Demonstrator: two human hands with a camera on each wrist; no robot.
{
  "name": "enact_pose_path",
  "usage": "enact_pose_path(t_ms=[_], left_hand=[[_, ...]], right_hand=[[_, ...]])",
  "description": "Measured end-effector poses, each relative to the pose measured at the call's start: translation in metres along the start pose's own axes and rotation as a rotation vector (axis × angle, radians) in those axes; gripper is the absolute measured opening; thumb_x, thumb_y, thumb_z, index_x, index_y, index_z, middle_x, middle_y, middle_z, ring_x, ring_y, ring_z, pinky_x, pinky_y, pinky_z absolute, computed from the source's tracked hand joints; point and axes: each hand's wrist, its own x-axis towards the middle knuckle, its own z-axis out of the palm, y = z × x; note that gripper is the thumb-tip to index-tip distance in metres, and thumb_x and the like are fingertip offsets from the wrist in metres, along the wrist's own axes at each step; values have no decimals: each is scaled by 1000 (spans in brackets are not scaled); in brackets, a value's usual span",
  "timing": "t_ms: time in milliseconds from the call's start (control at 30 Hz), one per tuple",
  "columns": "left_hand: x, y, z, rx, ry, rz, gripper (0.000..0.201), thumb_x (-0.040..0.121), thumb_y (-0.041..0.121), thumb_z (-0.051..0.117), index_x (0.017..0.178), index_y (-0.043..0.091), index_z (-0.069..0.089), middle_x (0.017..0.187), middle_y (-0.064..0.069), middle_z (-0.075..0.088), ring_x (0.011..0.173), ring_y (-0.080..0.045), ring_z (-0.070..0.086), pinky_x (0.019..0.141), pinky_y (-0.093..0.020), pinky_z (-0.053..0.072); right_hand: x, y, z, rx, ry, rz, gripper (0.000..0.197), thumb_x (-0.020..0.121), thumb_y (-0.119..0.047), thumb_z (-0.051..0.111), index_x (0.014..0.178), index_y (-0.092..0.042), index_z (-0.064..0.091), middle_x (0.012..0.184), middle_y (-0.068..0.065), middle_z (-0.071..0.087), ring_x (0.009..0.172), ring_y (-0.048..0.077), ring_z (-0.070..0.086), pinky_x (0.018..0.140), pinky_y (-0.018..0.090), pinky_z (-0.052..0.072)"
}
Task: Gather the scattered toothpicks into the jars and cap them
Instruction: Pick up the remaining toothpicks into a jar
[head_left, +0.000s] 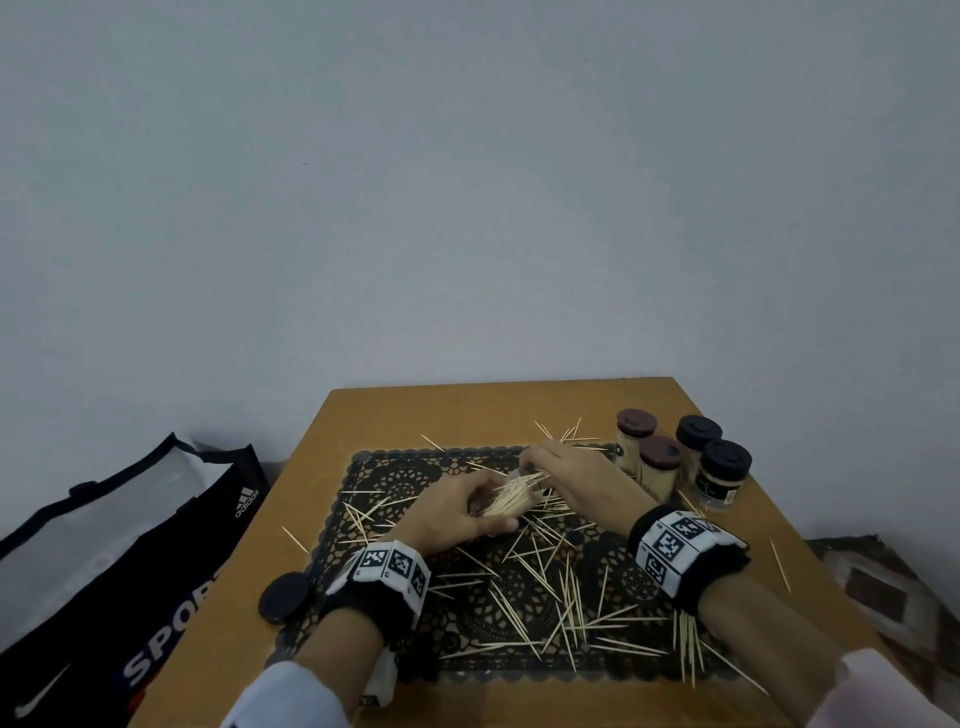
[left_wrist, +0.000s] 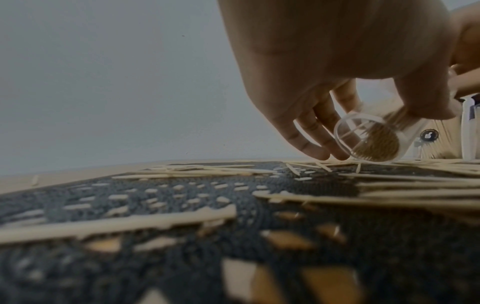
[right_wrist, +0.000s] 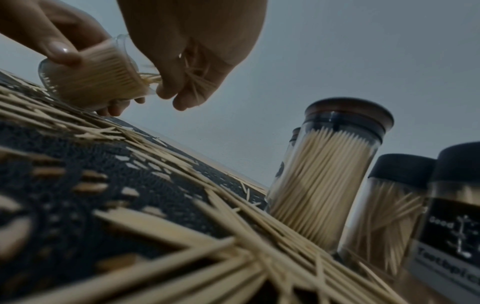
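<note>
My left hand grips a clear open jar tilted on its side just above the black lace mat, mostly full of toothpicks. My right hand pinches a small bunch of toothpicks at the jar's mouth. Many loose toothpicks lie scattered over the mat and the wooden table. A loose black cap rests on the table by my left wrist.
Several capped jars of toothpicks stand at the table's back right: two with brown lids and two with black lids. A black and white sports bag sits on the floor to the left. A grey wall rises behind.
</note>
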Motion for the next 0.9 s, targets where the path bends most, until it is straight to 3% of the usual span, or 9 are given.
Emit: enact_pose_path(t_ms=[233, 367, 467, 567, 700, 833, 900], left_hand=[[1, -1, 2, -36, -9, -18, 58, 78, 56, 73, 125, 26, 57, 106, 5, 67, 87, -13, 64, 79, -30, 52], [1, -1, 1, -42, -12, -6, 56, 79, 55, 73, 123, 25, 58, 105, 5, 68, 83, -11, 62, 74, -25, 49], [1, 0, 2, -64, -16, 10, 56, 78, 55, 73, 124, 26, 58, 106, 4, 68, 86, -12, 63, 76, -27, 49], [1, -1, 4, -105, -26, 8, 60, 76, 57, 74, 125, 26, 58, 109, 2, 68, 91, -15, 65, 82, -34, 53], [1, 0, 4, -84, -25, 26, 71, 68, 71, 64, 123, 25, 59, 106, 2, 68, 90, -15, 64, 80, -38, 54], [2, -1, 4, -79, -33, 25, 61, 75, 58, 73, 123, 23, 59, 109, 1, 68, 93, -15, 64, 83, -38, 53], [3, 0, 4, -80, -30, 25, 56, 78, 52, 75, 123, 23, 59, 111, 3, 68, 94, -13, 64, 84, -35, 54]], right_hand=[[-1, 1, 0, 39, 98, -30, 52, 78, 12, 58, 122, -14, 50, 115, 3, 59, 84, 23, 63, 70, 36, 54], [-1, -3, -5, 12, 164, -103, 36, 78, 5, 66, 108, -13, 58, 91, 1, 69, 69, 18, 65, 57, 26, 50], [-1, -4, -5, -15, 147, -153, 19, 87, -10, 55, 101, -18, 65, 81, -4, 69, 69, 13, 64, 57, 25, 50], [-1, -3, -4, 5, 150, -141, 17, 90, -15, 53, 102, -21, 65, 83, -8, 68, 71, 10, 62, 57, 25, 50], [0, -5, -6, 15, 188, -78, 10, 88, -16, 58, 98, -17, 59, 95, -6, 62, 73, 11, 60, 61, 25, 50], [1, -5, -3, -14, 182, 48, 31, 91, -40, 43, 101, -17, 63, 87, -6, 67, 68, 12, 63, 59, 27, 52], [1, -3, 0, -12, 155, 58, 33, 93, -39, 40, 102, -18, 64, 87, -5, 69, 70, 14, 65, 61, 33, 54]])
